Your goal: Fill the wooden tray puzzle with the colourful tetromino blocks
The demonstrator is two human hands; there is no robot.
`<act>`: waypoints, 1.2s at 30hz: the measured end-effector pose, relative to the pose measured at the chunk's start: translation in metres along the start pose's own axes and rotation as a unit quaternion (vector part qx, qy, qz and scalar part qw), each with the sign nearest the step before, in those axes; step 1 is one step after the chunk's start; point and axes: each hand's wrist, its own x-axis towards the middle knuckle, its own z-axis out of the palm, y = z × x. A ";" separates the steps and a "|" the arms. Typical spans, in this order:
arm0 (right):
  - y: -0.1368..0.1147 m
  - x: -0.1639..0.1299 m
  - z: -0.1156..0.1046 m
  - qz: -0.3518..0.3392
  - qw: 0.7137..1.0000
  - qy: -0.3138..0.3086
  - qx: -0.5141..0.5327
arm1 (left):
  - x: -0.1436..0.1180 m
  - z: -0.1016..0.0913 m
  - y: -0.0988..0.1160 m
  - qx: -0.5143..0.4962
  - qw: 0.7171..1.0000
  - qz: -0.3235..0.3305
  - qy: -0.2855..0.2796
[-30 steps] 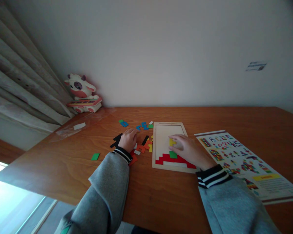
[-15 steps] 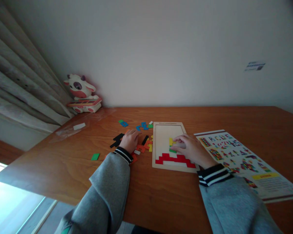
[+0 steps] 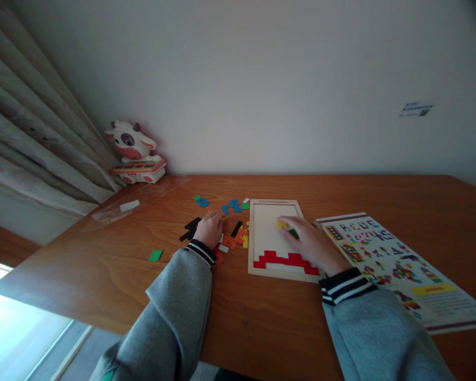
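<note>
My left hand point(image 3: 209, 230) lies over the loose puzzle pieces left of the wooden tray, its fingers loosely bent and apart; what lies under the palm is hidden. My right hand point(image 3: 311, 241) is over the middle of the tray point(image 3: 253, 233). A green puzzle piece point(image 3: 292, 233) shows between its thumb and fingers. Beside the fingertips sits a yellow puzzle piece point(image 3: 281, 225), partly covered. Red puzzle pieces point(image 3: 280, 258) line the tray's near end. Around my left hand are black pieces point(image 3: 189, 230) and orange pieces point(image 3: 230, 242).
A printed pattern sheet point(image 3: 428, 275) lies right of the tray. Blue pieces point(image 3: 234, 205) are behind the pile, and a lone green square point(image 3: 155, 255) is at left. A toy cow keyboard point(image 3: 137, 153) stands by the curtain point(image 3: 35, 121) at the back left.
My right hand has closed in over the pieces in the tray. The green piece has shifted up and to the right with it. My left hand stays nearly still.
</note>
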 end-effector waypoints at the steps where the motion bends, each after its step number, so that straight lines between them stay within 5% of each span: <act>1: -0.003 0.001 0.001 -0.008 1.000 -0.008 -0.005 | 0.000 0.000 0.000 0.002 1.000 -0.002 -0.002; 10: -0.013 0.004 -0.002 -0.030 0.997 -0.027 -0.063 | 0.000 0.001 0.002 0.014 0.999 -0.018 -0.032; 31: -0.023 -0.009 -0.010 -0.022 0.996 -0.062 -0.065 | 0.000 0.002 0.000 0.038 0.999 -0.003 0.000; 34: -0.024 -0.010 -0.008 -0.019 0.998 -0.059 -0.033 | 0.001 -0.008 0.012 0.012 0.998 0.041 0.046; 36: -0.024 -0.011 -0.008 -0.017 0.998 -0.064 -0.014 | -0.002 -0.019 0.029 -0.041 0.989 0.129 0.056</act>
